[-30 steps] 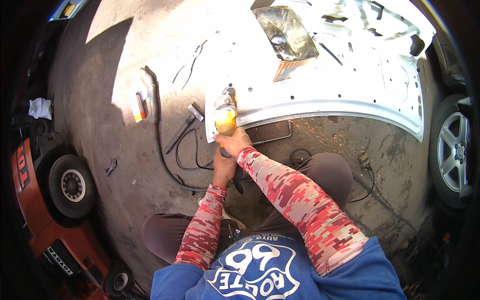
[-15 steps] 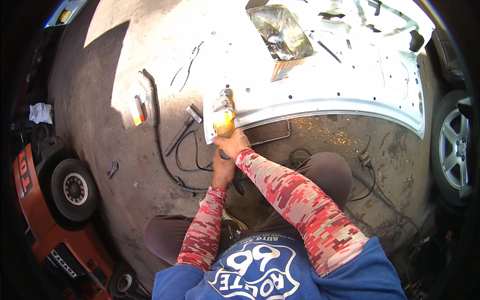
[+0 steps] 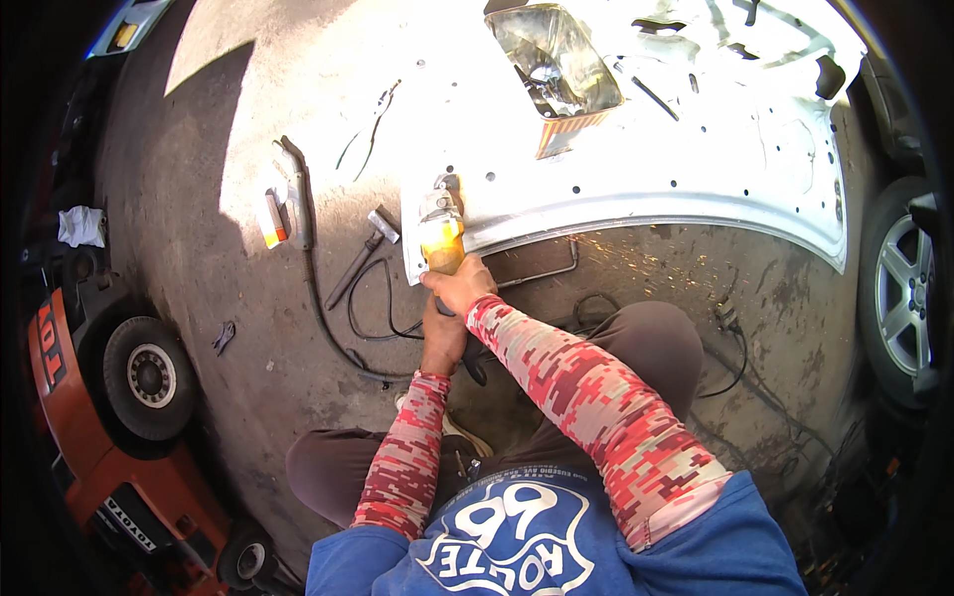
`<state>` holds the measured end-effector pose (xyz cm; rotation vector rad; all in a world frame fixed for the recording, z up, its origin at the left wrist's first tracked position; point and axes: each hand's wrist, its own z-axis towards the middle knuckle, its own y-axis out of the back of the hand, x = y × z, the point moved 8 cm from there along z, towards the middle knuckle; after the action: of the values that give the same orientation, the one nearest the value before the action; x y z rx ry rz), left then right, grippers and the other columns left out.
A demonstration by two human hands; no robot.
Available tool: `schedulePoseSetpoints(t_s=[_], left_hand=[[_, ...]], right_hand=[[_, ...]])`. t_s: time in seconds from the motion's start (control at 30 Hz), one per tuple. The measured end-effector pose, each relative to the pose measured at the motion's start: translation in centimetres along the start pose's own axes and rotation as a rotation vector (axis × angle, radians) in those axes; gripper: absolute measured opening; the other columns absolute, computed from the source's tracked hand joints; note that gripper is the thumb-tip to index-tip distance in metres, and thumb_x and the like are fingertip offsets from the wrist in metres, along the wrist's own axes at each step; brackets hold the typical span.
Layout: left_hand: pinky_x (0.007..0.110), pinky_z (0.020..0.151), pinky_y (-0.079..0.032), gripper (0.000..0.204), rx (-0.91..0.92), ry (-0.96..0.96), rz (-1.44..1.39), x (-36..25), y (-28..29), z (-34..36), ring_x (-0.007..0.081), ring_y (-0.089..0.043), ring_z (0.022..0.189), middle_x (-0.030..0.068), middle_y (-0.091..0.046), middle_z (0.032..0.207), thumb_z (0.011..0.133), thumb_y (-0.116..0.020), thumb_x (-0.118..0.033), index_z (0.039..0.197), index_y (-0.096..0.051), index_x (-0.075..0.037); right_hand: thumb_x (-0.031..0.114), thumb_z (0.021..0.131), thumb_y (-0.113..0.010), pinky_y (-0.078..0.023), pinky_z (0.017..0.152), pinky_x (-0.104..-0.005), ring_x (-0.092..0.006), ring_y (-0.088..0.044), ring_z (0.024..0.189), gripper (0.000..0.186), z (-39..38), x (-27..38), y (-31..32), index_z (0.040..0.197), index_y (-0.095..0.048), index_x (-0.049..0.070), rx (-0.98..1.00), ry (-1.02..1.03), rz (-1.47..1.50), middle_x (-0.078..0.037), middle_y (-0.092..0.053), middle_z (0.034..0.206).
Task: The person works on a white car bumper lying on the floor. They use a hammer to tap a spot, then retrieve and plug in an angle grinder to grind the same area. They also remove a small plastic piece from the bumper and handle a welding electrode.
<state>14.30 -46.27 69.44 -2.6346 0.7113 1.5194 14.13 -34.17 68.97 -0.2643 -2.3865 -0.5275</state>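
I crouch over a white car body panel [image 3: 696, 149] lying on the concrete. A yellow angle grinder [image 3: 440, 230] rests its head on the panel's lower left edge. My right hand [image 3: 459, 288] is wrapped around the grinder's yellow body. Just behind it, my left hand [image 3: 441, 336] grips the tool's dark rear handle. Both forearms wear red patterned sleeves. A few sparks scatter on the ground to the right, below the panel edge.
A hammer [image 3: 360, 256], pliers [image 3: 366, 132] and another power tool [image 3: 283, 204] with a black cable lie to the left. A headlight [image 3: 553, 55] sits on the panel. An orange forklift [image 3: 94, 417] stands at left, a car wheel [image 3: 899, 293] at right.
The view has shifted slightly. Both hands keep their hold on the grinder at the same spot on the panel edge.
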Motion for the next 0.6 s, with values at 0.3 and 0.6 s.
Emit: schedulePoseSetpoints(t_s=[0.3, 0.6], left_hand=[[0.034, 0.092, -0.051, 0.064, 0.004, 0.005, 0.027, 0.3, 0.05, 0.08, 0.0187, -0.065, 0.107, 0.0102, -0.068, 0.12, 0.083, -0.084, -0.031, 0.132, -0.057, -0.001], [0.034, 0.091, -0.051, 0.062, -0.002, -0.018, 0.036, -0.25, -0.12, -0.07, 0.0192, -0.066, 0.105, 0.0104, -0.069, 0.118, 0.083, -0.083, -0.031, 0.131, -0.057, -0.001]], right_hand=[[0.047, 0.07, -0.087, -0.054, 0.097, -0.0425, -0.0389, -0.069, 0.114, 0.079, -0.38, 0.1, 0.37, 0.119, -0.063, -0.011, 0.03, -0.022, -0.014, -0.032, -0.068, 0.12], [0.047, 0.069, -0.087, -0.054, 0.096, -0.0423, -0.0387, -0.069, 0.112, 0.076, -0.44, 0.01, 0.61, 0.116, -0.065, -0.01, 0.001, -0.007, 0.001, -0.031, -0.069, 0.118]])
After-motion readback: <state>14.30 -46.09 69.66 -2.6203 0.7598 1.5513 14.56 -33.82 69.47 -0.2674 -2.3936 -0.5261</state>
